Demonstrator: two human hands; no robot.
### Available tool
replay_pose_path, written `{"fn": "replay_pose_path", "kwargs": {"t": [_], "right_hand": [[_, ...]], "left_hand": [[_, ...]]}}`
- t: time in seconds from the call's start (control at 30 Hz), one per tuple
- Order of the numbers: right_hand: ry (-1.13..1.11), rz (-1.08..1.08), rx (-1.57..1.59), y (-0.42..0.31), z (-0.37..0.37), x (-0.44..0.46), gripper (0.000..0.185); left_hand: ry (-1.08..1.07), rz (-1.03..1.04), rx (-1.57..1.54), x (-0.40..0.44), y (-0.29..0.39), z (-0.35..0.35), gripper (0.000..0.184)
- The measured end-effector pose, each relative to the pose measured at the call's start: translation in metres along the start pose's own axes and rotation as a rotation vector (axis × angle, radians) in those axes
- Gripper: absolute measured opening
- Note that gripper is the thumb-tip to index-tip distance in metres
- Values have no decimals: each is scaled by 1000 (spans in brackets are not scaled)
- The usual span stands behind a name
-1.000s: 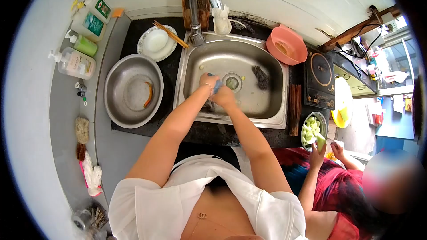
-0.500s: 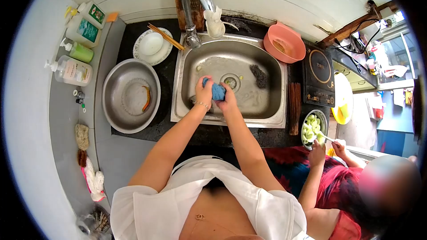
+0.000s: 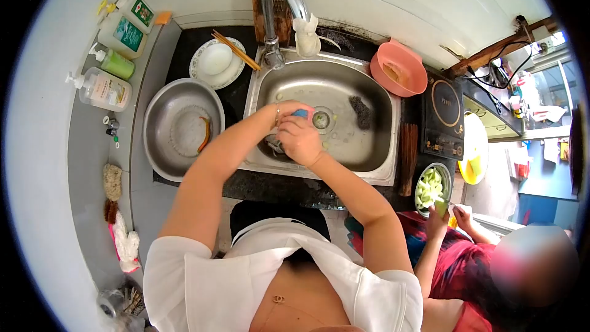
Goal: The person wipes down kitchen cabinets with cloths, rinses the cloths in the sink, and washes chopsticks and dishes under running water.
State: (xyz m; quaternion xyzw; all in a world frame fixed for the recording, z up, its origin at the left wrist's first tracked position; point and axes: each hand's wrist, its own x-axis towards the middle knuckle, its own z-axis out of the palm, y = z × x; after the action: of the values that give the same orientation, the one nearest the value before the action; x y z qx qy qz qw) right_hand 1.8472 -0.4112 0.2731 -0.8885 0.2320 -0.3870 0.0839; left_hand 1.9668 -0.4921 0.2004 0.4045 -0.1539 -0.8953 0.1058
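A blue cloth [image 3: 300, 113] is bunched up over the sink [image 3: 393, 166], and only a small patch of it shows. My left hand [image 3: 287, 109], with a bracelet at the wrist, is closed round its upper part. Just below, my right hand [image 3: 300, 139] is curled with its back toward me, pressed against the left hand and gripping the lower part of the bundle, which its fingers mostly hide. Behind the hands, the drain [image 3: 321, 119] shows in the sink floor. A dark scouring pad [image 3: 361, 112] lies to its right.
A metal basin [image 3: 157, 147] with an orange-brown strip inside stands left, below plates and chopsticks [image 3: 236, 49]. The faucet [image 3: 270, 18] arches over the sink. A pink tub [image 3: 399, 71], a bundled brush [image 3: 408, 157] and a cooktop [image 3: 444, 110] are right. A person [image 3: 448, 258] cuts green vegetables beside me.
My hands have twisted round the cloth: the right has turned over and moved left and down, the left has risen slightly. Less of the cloth shows. The view has shifted slightly.
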Motion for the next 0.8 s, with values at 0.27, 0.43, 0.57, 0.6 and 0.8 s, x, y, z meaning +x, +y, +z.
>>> {"fn": "replay_pose_path", "kwargs": {"t": [0.27,0.43,0.57,0.6,0.8], "right_hand": [[-432,-183,-122,17,33,-30,15],[-706,46,-48,12,76,-54,29],[-810,281,132,10,87,-61,32],[-801,264,129,12,91,-65,32],[-639,55,58,39,115,-96,32]], "left_hand": [[339,40,1305,22,5,52,17],[246,-95,2124,59,-28,53,21],[578,-5,1677,43,-49,61,20],[586,-33,1653,44,-51,61,21],[863,259,1349,45,-56,61,21]]}}
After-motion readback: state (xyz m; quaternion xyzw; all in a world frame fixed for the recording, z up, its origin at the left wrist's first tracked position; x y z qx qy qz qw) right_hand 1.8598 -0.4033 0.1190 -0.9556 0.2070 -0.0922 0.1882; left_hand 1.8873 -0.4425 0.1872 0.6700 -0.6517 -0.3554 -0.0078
